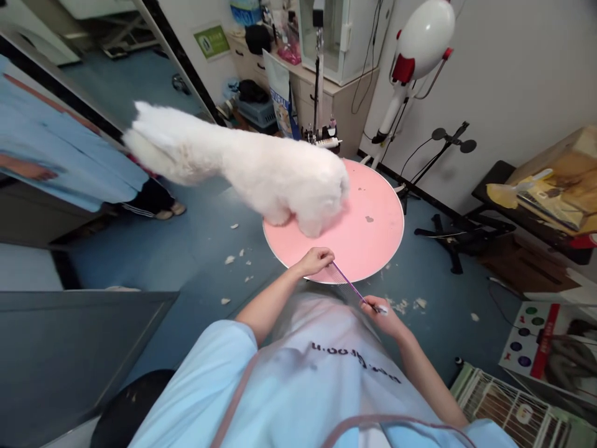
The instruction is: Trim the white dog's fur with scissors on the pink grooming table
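My left hand [318,259] is closed, its fingers pinching the upper end of a thin purple comb [349,280] with fine metal teeth. The comb slants down to my right hand [383,316], which is closed around its lower end. Something small, dark and whitish shows at the right fingers, too small to name. Both hands are at the near edge of a round pink grooming table [373,242]. On that table stands a fluffy white dog [289,171], its hindquarters towards the table's middle and its front end stretching left past the rim. My hands are apart from the dog.
Tufts of white hair [228,259] lie on the blue floor. A white and red dryer [422,40] on a stand is behind the table, near a metal post [319,81]. At left is a person in a blue smock [69,149]. A wire cage [517,404] sits low right.
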### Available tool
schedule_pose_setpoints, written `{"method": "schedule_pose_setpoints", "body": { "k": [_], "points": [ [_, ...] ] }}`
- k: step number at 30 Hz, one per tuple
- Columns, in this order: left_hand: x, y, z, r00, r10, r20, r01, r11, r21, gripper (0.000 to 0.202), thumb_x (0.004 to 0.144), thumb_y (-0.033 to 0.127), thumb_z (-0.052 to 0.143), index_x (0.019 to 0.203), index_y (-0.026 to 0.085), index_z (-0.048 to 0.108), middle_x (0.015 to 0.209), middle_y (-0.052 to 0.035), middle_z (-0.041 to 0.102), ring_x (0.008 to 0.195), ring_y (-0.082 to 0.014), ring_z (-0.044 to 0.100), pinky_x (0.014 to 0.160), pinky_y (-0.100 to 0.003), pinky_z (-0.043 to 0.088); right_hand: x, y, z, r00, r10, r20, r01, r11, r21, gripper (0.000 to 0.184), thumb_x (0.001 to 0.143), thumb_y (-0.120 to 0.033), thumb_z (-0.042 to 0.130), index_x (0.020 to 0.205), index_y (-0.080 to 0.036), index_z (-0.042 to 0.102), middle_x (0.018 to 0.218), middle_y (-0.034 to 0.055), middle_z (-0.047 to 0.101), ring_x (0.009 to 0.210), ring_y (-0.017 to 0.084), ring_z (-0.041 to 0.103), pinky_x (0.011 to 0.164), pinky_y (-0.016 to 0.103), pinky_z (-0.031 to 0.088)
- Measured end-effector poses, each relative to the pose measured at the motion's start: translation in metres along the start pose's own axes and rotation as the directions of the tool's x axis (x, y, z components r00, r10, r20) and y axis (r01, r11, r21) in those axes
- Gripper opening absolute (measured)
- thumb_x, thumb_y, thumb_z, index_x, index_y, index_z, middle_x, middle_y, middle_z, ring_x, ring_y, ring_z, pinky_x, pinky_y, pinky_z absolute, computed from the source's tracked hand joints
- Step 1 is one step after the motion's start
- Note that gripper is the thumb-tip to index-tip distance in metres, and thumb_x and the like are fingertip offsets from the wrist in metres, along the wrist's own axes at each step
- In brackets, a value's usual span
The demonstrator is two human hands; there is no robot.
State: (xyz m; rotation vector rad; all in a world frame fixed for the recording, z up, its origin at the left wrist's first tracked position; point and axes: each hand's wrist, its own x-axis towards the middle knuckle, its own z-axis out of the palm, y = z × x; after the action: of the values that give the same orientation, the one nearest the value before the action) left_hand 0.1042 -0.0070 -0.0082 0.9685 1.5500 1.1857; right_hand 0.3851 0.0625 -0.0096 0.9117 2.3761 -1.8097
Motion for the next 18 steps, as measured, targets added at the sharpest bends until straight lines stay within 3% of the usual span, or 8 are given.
{"method": "schedule_pose_setpoints", "body": {
  "k": [2, 5, 7, 8, 11, 13, 16, 18],
  "points": [
    [0.006, 0.006, -0.003, 0.998, 0.05, 0.044, -0.057, 0.982, 0.178, 0.017, 0.079, 0.022, 0.052, 0.068, 0.013, 0.061, 0.065, -0.0005, 0.06, 0.062, -0.0089, 0.052, 0.065, -0.021, 0.041, 0.002, -0.005, -0.013, 0.999, -0.022, 0.047, 0.023, 0.999, -0.038, 0.028, 0.085, -0.042, 0.048, 0.068, -0.02, 0.051, 0.062, -0.0037, 0.045, 0.06, 0.011, 0.037, 0.058, 0.023, 0.031],
    [0.022, 0.01, -0.003, 0.999, 0.042, -0.023, -0.032, 0.948, 0.316, 0.021, 0.082, 0.021, 0.049, 0.068, 0.014, 0.063, 0.071, -0.0019, 0.065, 0.068, -0.01, 0.055, 0.069, -0.021, 0.042, 0.01, -0.013, -0.033, 0.994, -0.06, 0.089, 0.069, 0.992, -0.105, 0.022, 0.085, -0.034, 0.048, 0.068, -0.02, 0.048, 0.062, -0.0043, 0.043, 0.061, 0.011, 0.036, 0.058, 0.023, 0.029],
    [0.035, 0.005, -0.008, 0.983, -0.087, -0.164, 0.14, 0.927, 0.347, 0.024, 0.086, 0.023, 0.046, 0.07, 0.014, 0.062, 0.075, -0.0035, 0.067, 0.071, -0.0109, 0.059, 0.07, -0.02, 0.044, 0.016, -0.015, -0.045, 0.99, -0.101, 0.094, 0.115, 0.981, -0.156, 0.021, 0.084, -0.03, 0.047, 0.065, -0.02, 0.046, 0.06, -0.0045, 0.041, 0.061, 0.011, 0.035, 0.058, 0.023, 0.027],
    [0.04, 0.0, -0.015, 0.954, -0.16, -0.252, 0.245, 0.902, 0.355, 0.027, 0.088, 0.024, 0.043, 0.071, 0.014, 0.061, 0.077, -0.0048, 0.068, 0.071, -0.0115, 0.06, 0.069, -0.021, 0.044, 0.019, -0.014, -0.05, 0.989, -0.124, 0.086, 0.138, 0.974, -0.179, 0.022, 0.084, -0.029, 0.047, 0.064, -0.02, 0.045, 0.06, -0.0045, 0.04, 0.06, 0.011, 0.035, 0.058, 0.023, 0.027],
    [0.04, -0.023, -0.054, 0.828, -0.284, -0.483, 0.487, 0.791, 0.37, 0.032, 0.092, 0.026, 0.032, 0.073, 0.014, 0.055, 0.081, -0.011, 0.068, 0.073, -0.016, 0.062, 0.067, -0.024, 0.043, 0.035, -0.007, -0.049, 0.989, -0.138, 0.048, 0.146, 0.957, -0.251, 0.028, 0.089, -0.031, 0.042, 0.064, -0.02, 0.047, 0.059, -0.0036, 0.044, 0.059, 0.012, 0.037, 0.059, 0.024, 0.028],
    [0.021, -0.041, -0.088, 0.763, -0.322, -0.56, 0.586, 0.711, 0.39, 0.033, 0.094, 0.032, 0.033, 0.07, 0.017, 0.05, 0.085, -0.0143, 0.068, 0.083, -0.0217, 0.064, 0.072, -0.028, 0.043, 0.053, -0.002, -0.034, 0.995, -0.086, 0.054, 0.1, 0.926, -0.365, 0.028, 0.09, -0.029, 0.042, 0.066, -0.019, 0.053, 0.059, -0.0019, 0.051, 0.06, 0.013, 0.043, 0.062, 0.024, 0.03],
    [-0.034, -0.071, -0.136, 0.686, -0.428, -0.588, 0.709, 0.575, 0.409, 0.033, 0.09, 0.032, 0.039, 0.06, 0.019, 0.043, 0.08, -0.0159, 0.066, 0.093, -0.0315, 0.066, 0.081, -0.035, 0.045, 0.094, 0.005, -0.005, 0.995, 0.07, 0.077, -0.011, 0.806, -0.592, 0.015, 0.08, -0.022, 0.055, 0.069, -0.019, 0.064, 0.069, 0.0023, 0.067, 0.072, 0.015, 0.057, 0.077, 0.026, 0.035],
    [-0.077, -0.091, -0.163, 0.6, -0.513, -0.613, 0.796, 0.461, 0.393, 0.033, 0.083, 0.024, 0.045, 0.052, 0.02, 0.037, 0.066, -0.0157, 0.061, 0.091, -0.0367, 0.067, 0.08, -0.04, 0.047, 0.122, 0.012, -0.009, 0.982, 0.186, -0.011, -0.145, 0.723, -0.676, 0.008, 0.075, -0.02, 0.062, 0.075, -0.02, 0.07, 0.083, 0.0051, 0.074, 0.085, 0.017, 0.064, 0.087, 0.027, 0.036]
  ]
}}
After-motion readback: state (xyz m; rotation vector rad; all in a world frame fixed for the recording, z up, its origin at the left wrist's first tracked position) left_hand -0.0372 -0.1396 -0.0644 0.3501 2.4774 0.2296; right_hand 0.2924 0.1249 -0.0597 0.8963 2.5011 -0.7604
